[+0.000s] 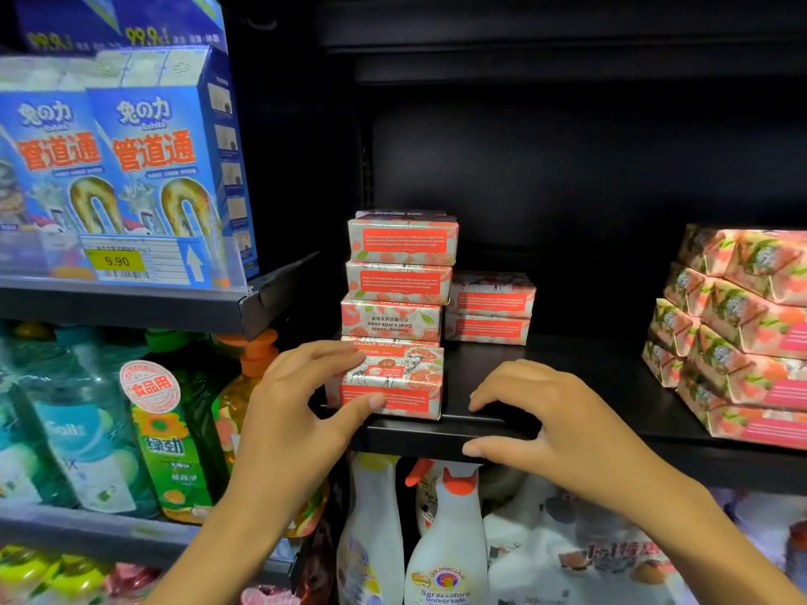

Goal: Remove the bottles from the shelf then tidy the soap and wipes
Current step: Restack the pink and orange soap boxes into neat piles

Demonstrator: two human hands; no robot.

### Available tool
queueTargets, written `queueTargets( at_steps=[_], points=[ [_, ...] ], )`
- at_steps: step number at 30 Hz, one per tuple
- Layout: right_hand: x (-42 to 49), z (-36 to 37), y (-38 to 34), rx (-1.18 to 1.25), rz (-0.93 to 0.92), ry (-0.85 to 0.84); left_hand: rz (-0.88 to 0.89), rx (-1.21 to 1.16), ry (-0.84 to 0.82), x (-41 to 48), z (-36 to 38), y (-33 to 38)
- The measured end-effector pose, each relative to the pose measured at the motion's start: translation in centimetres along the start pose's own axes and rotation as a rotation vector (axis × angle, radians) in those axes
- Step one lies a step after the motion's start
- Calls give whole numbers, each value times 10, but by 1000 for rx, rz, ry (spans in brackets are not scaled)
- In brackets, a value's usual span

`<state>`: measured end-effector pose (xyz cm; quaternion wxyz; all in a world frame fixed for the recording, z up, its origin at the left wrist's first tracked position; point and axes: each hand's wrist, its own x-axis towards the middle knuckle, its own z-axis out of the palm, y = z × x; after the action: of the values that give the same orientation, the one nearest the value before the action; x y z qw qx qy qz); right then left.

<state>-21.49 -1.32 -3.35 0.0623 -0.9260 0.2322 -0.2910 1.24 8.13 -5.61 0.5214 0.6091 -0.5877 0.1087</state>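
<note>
The left hand (301,399) pinches the lowest goat-milk soap box (393,382), thumb on its front, at the front edge of the black shelf (567,386). The right hand (546,412) clasps that edge, fingers on top and thumb under the lip.

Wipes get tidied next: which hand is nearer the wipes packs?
Right. The right hand grips the shelf edge left of the wipes packs; the left hand is farther left, holding the front soap box.
</note>
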Motion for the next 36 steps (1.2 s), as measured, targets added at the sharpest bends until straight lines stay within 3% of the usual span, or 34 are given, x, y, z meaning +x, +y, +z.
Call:
queueTargets(
  at_steps=[2,4,8,14,21,25,28,33,36],
  points=[
    [4,-8,-1,84,27,-7,-1,23,-1,-1,1,0],
    [10,-17,1,134,59,105,48,57,28,-4,0,3],
    [37,-29,20,-67,158,334,226,45,168,-11,4,23],
    [68,-18,39,-309,346,47,426,-6,33,-18,36,51],
    [61,-20,36,-583,251,160,521,54,-52,-25,52,39],
    [44,-26,32,-492,195,195,512,41,-80,-24,50,39],
    [25,-30,25,-311,116,348,416,-74,-105,-22,45,44],
    [-2,-28,1,-232,-42,601,-163,-646,-42,-8,20,74],
    [-12,-28,-11,-306,-239,691,-359,-844,-167,12,8,81]
  ],
)
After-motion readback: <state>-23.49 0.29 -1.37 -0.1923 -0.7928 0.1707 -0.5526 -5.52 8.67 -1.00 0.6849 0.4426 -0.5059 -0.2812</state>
